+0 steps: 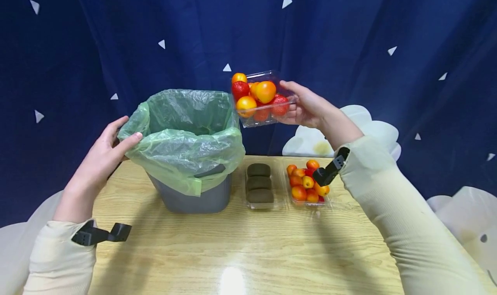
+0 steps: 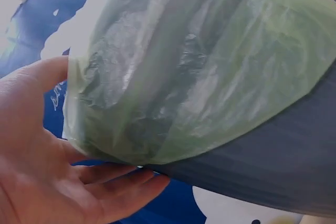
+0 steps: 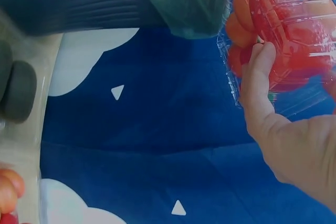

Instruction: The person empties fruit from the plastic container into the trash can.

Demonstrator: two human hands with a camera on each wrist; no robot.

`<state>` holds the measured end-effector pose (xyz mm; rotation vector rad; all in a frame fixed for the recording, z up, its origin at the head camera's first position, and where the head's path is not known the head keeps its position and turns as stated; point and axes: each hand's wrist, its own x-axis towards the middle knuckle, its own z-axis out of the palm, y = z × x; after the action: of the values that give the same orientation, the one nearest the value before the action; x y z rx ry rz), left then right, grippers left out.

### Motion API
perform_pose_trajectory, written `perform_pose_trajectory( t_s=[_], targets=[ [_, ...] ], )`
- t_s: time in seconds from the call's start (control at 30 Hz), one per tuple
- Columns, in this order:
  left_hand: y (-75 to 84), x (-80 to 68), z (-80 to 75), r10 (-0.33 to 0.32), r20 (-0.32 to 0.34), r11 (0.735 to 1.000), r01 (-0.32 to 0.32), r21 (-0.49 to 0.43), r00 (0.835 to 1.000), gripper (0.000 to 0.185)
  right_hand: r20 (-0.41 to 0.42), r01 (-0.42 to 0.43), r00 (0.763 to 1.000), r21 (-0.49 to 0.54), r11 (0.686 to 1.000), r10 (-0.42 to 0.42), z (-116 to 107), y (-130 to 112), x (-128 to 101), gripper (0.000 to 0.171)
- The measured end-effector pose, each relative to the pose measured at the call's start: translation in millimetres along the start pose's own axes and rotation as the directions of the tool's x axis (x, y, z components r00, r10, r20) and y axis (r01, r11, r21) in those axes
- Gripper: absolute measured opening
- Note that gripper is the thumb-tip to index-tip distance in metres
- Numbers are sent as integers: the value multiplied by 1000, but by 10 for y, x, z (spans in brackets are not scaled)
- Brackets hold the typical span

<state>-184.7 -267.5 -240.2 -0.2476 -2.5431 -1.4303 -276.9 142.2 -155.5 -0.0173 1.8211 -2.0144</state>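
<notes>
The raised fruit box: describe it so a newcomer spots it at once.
Start at the grey bin with the green liner on the wooden table. Just right of its rim, the right hand holds a clear plastic fruit box in the air, tilted toward the bin. A similar box lies flat on the table.

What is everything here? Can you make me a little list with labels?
left hand: rests on the green bag's rim
right hand: holds the raised fruit box, tilted toward the bin
bin: grey, lined with green bag
on table: tray of dark round pieces, second fruit box
backdrop: blue curtain
</notes>
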Motion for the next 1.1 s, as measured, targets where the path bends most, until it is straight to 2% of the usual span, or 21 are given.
perform_pose_trajectory(
  t_s=[0.07,0.23,0.43,0.57,0.8,1.1],
  targets=[
    [29,16,-29,-24,27,998,22,53,999,72,0,9,1000,-4,1000,-9,40,-17,12,56],
    [92,74,-99,-48,109,988,31,153,993,76,-10,8,1000,10,1000,-8,129,-50,32,56],
    [103,114,-151,-111,196,985,82,149,974,82,-14,18,1000,-6,1000,-18,245,-94,71,56],
    [100,136,-165,-122,236,986,91,137,964,84,-15,19,1000,-19,1000,-19,335,-131,117,58],
    [83,150,-162,-118,241,987,88,131,963,84,-50,8,999,-134,991,-15,523,-214,211,61],
    [90,143,-143,-109,230,991,89,99,967,84,-172,46,979,-347,937,-112,822,-230,240,60]
  ],
)
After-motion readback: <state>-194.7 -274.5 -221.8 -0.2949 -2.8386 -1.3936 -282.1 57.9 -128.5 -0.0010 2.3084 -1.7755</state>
